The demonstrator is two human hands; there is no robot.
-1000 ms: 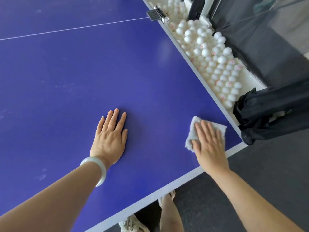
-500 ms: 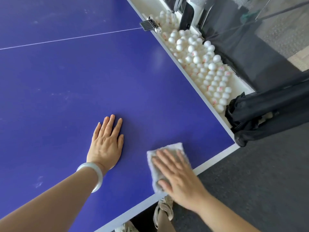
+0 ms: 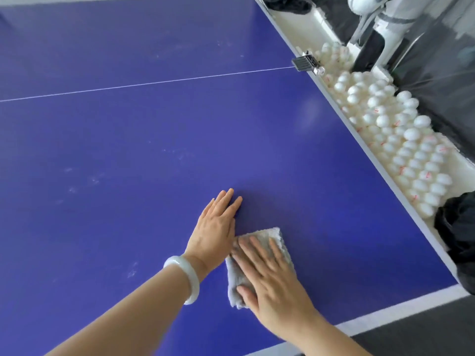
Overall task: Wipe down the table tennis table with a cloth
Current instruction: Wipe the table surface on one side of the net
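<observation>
Presses the right hand (image 3: 275,286) flat on the cloth (image 3: 267,233), fingers straight and a little spread, thumb laid along its left side, nothing gripped; finds the cloth, grey and folded, lying on the blue table (image 3: 154,140) close to the near edge, right of the middle, well in from the right edge and from the near right corner; lays the left hand (image 3: 214,227) palm down on the bare top just left of the cloth and a little beyond it, fingers straight and held together, pointing toward the far right, side of the hand meeting the cloth's far left corner; wears a pale bangle (image 3: 186,277) on the left wrist; notes faint smudges (image 3: 84,181) on the top toward the left edge; sees a thin white line (image 3: 154,84) crossing the table farther off, ending at a small clamp (image 3: 307,64) on the right edge; sees a white tray (image 3: 290,21) running along the outside of the right edge, heaped with white balls (image 3: 401,140), some marked in red; makes out a black bag (image 3: 460,235) over the tray's near end, beside the near right corner; sees a white band (image 3: 385,313) along the near edge, with dark floor (image 3: 424,335) past it.
</observation>
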